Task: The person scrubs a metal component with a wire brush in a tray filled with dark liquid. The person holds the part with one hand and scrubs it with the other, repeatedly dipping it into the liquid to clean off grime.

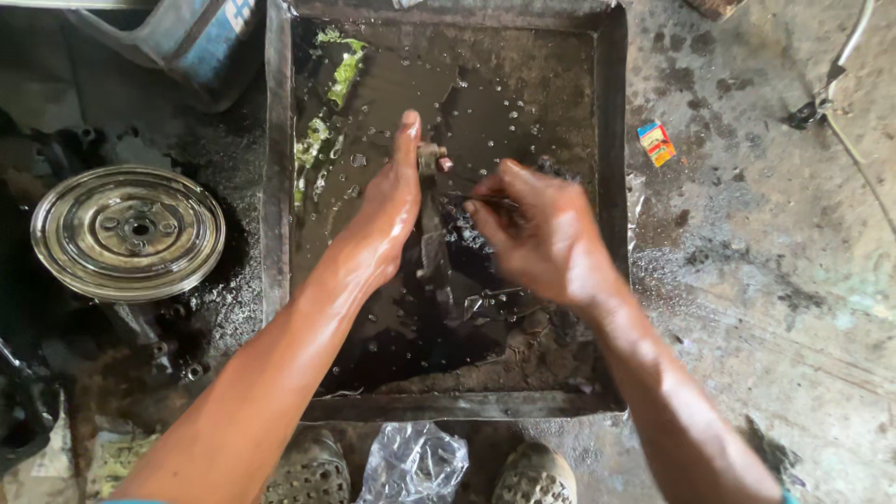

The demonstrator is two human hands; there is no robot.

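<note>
— What have your hands got in that metal tray (611,187)?

— Your left hand (387,210) steadies a long, grimy metal part (431,245) standing in dark, oily liquid, its fingers stretched along it. Your right hand (541,233) is closed around a thin tool (485,199) pressed against the part.

— And around you?

— A shiny pulley wheel (128,231) lies well to your left on the blackened floor. A small colourful box (656,142) sits just right of the tray. A crumpled plastic bag (413,464) lies between your shoes.
</note>
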